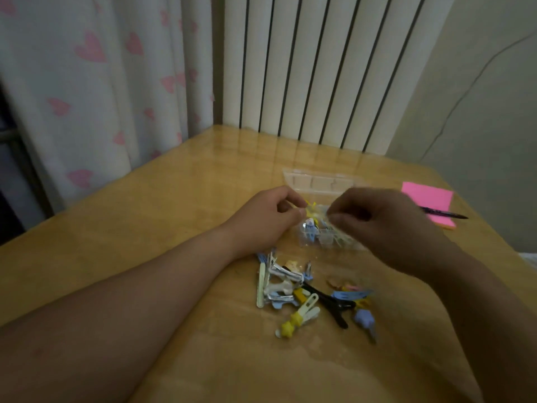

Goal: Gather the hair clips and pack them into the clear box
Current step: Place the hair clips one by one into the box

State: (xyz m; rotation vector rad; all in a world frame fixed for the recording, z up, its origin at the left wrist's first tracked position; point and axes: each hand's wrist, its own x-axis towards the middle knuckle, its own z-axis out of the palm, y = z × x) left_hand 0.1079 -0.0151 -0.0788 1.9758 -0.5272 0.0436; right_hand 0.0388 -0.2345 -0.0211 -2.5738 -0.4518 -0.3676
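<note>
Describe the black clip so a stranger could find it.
On the wooden table, a loose pile of hair clips lies nearer the camera than the clear box. The black clip lies in the pile's right half, beside a yellow star clip. It alone is dark; its neighbours are pastel or white.

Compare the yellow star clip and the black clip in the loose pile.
Colour: the yellow star clip is pale yellow and cream; the black clip is all black. Ornament: the yellow star clip carries a star at its near end; the black clip looks plain. Both lie loose on the table, outside the clear box.
</note>
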